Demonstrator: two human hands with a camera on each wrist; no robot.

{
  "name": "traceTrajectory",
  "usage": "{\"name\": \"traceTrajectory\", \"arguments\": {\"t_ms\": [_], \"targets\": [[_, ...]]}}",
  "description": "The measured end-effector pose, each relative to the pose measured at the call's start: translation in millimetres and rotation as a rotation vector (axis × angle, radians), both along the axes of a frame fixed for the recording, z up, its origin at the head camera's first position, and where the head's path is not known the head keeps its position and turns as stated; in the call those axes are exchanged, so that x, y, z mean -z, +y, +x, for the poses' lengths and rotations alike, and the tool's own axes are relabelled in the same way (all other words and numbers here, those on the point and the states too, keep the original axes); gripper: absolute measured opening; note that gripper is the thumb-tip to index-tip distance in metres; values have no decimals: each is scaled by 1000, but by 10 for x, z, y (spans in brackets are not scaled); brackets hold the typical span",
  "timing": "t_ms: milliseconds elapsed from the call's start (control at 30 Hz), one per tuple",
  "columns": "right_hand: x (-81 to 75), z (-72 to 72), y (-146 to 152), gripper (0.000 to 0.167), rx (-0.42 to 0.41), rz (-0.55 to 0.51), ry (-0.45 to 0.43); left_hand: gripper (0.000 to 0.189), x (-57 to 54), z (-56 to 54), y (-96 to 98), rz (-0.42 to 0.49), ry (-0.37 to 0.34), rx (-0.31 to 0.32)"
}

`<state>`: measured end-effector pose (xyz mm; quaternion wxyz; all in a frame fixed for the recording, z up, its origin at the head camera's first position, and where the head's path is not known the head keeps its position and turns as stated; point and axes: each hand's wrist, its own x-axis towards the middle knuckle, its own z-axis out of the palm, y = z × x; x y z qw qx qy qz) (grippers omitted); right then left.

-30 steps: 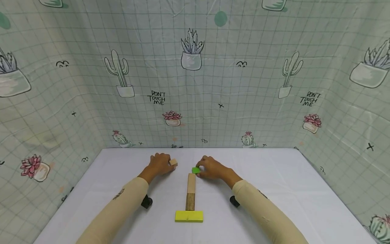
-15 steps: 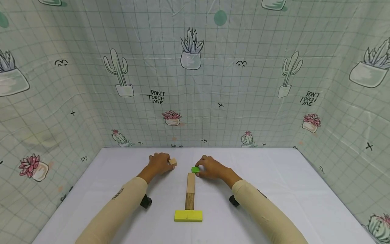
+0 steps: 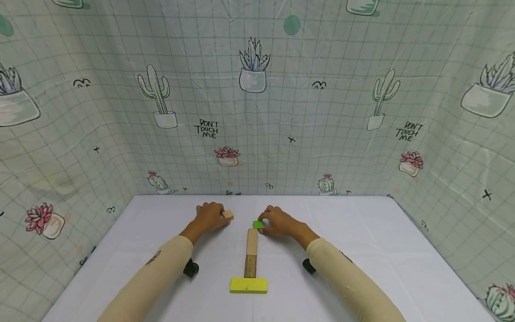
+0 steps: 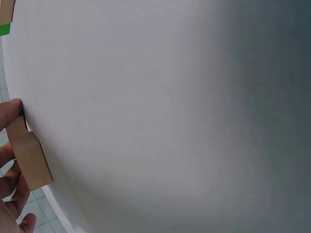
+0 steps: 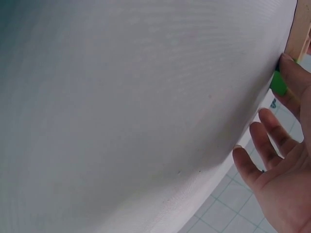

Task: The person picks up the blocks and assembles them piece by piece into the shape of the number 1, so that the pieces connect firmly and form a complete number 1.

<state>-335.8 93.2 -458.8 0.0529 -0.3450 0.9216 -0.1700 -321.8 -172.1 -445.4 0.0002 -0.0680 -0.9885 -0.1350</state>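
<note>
In the head view, my left hand (image 3: 209, 216) grips a light wooden block (image 3: 228, 214) at the back of the white table, left of the middle. The left wrist view shows the same wooden block (image 4: 32, 162) between thumb and fingers. My right hand (image 3: 278, 222) pinches a small green block (image 3: 258, 224) between thumb and index finger. That green block lies at the far end of a pale wooden block (image 3: 252, 242). A browner wooden block (image 3: 250, 266) continues the row toward me, ending at a yellow block (image 3: 248, 285) laid crosswise.
Black devices show beside the forearms, one at the left wrist (image 3: 191, 268) and one at the right (image 3: 309, 266). The white tabletop (image 3: 354, 241) ends at a hanging cloth (image 3: 289, 112) printed with cacti, which also rises on both sides.
</note>
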Motion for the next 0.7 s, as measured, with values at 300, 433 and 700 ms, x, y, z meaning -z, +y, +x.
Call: {"name": "traceTrajectory", "arguments": {"t_ms": [300,433,700], "targets": [[-22,9,-5,36,-3,-8,-10,42,-17,27,-10,24,18,16],[-11,5,-6,36,-5,-6,-7,42,-25,46,-18,48,22,34],[1,3,-3,37,-3,10,0,40,-4,53,-31,136,31,101]]}}
